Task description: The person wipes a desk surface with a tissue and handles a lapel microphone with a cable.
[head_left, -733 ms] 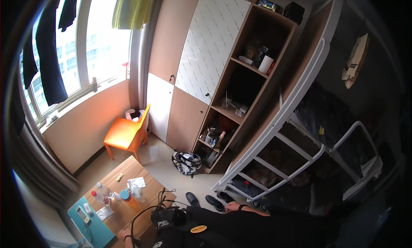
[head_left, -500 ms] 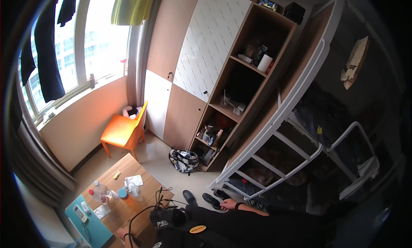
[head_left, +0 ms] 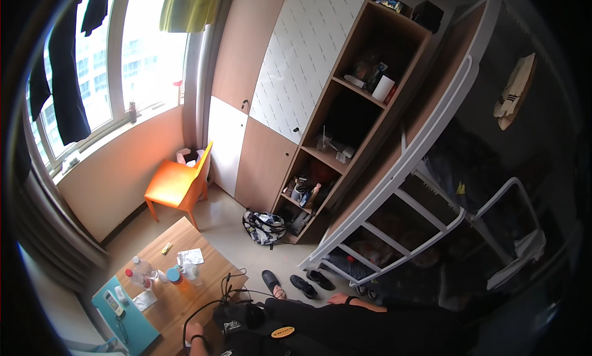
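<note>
My left hand (head_left: 193, 331), with a black band round the wrist, is at the near right side of the wooden table (head_left: 203, 251). Its fingers are too small and partly hidden, so a grip on anything cannot be made out. Black cables (head_left: 227, 288) hang in front of my chest, close by that hand. Out to the right, my right hand (head_left: 339, 298) hangs low beside my dark clothing, its fingers hard to make out. Black shoes (head_left: 303, 287) lie on the floor just beyond it. On the table stand an orange bottle with a blue lid (head_left: 177, 278) and clear plastic bottles (head_left: 145, 268).
A blue-green board (head_left: 139, 331) carries a white remote control (head_left: 113, 303). White papers (head_left: 191, 256) lie nearby. An orange chair (head_left: 176, 183) stands beyond the table, near the window. A patterned bag (head_left: 264, 226) rests by the cabinet (head_left: 262, 165). At right rises a bunk bed (head_left: 394, 183).
My left hand has moved slightly up and right along the table's side. My right hand has drawn back a little to the right, away from the shoes.
</note>
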{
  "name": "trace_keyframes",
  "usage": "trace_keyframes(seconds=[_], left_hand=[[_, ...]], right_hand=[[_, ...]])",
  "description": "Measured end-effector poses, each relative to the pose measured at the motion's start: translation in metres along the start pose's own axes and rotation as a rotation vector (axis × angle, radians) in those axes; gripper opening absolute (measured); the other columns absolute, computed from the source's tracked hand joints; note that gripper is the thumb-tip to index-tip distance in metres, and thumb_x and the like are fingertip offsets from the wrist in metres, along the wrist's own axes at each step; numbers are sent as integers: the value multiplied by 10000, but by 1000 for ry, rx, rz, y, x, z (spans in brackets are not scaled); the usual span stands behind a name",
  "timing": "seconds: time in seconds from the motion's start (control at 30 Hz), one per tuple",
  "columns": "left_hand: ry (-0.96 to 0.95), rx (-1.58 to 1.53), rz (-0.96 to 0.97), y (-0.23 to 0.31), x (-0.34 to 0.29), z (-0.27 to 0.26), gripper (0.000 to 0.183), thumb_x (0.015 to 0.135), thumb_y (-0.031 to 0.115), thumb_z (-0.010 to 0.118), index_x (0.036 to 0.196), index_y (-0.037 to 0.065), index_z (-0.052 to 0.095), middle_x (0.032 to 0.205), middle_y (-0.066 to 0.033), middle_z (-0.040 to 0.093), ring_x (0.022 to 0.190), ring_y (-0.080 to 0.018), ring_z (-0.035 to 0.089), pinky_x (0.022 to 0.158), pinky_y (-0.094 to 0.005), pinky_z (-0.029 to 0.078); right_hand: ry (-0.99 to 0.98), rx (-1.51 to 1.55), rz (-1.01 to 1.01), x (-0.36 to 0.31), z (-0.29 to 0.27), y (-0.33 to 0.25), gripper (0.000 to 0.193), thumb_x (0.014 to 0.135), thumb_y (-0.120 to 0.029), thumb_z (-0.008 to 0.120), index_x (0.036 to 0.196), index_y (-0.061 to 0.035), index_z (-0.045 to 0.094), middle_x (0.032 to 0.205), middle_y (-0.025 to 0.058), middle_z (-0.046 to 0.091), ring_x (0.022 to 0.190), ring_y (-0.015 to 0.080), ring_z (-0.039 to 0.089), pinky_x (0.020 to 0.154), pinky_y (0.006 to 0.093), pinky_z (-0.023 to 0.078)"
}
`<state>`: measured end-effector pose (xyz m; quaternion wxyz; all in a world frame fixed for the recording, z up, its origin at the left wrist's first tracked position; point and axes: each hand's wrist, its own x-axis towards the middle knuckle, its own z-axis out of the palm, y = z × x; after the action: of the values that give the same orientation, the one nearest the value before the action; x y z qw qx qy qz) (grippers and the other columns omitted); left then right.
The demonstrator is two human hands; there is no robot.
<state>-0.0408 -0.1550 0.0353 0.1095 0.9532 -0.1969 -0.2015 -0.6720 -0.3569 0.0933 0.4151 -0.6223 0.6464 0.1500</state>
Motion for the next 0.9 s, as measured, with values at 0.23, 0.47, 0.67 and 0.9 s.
trace_keyframes(seconds=[0.23,0.47,0.67,0.9], left_hand=[[-76,97,325,21,-31,34,348,717,230,688,911,-59,688,1003,-239,648,1003,-397,633,895,-440,517],[-72,35,293,20,-27,35,390,755,315,703,870,-58,701,978,-261,648,990,-416,625,888,-447,509],[-118,49,309,13,-24,38,373,755,302,697,891,-46,700,1006,-247,649,1011,-405,625,894,-450,509],[-110,198,505,-4,-13,23,282,751,261,702,915,31,698,1003,-160,672,986,-340,654,862,-439,539]], right_hand=[[-69,221,16,2,4,-33,341,926,-395,635,980,-81,756,980,56,743,828,151,692,771,310,546],[-127,248,40,-31,-23,-60,298,922,-366,609,920,-103,748,891,3,747,778,126,706,610,282,503],[-3,422,193,-49,-33,-37,302,949,-343,605,922,-71,734,885,40,738,729,137,695,546,266,481],[-46,-164,-100,-14,-10,30,363,930,-358,583,1086,-62,725,945,96,746,916,217,696,898,347,512]])
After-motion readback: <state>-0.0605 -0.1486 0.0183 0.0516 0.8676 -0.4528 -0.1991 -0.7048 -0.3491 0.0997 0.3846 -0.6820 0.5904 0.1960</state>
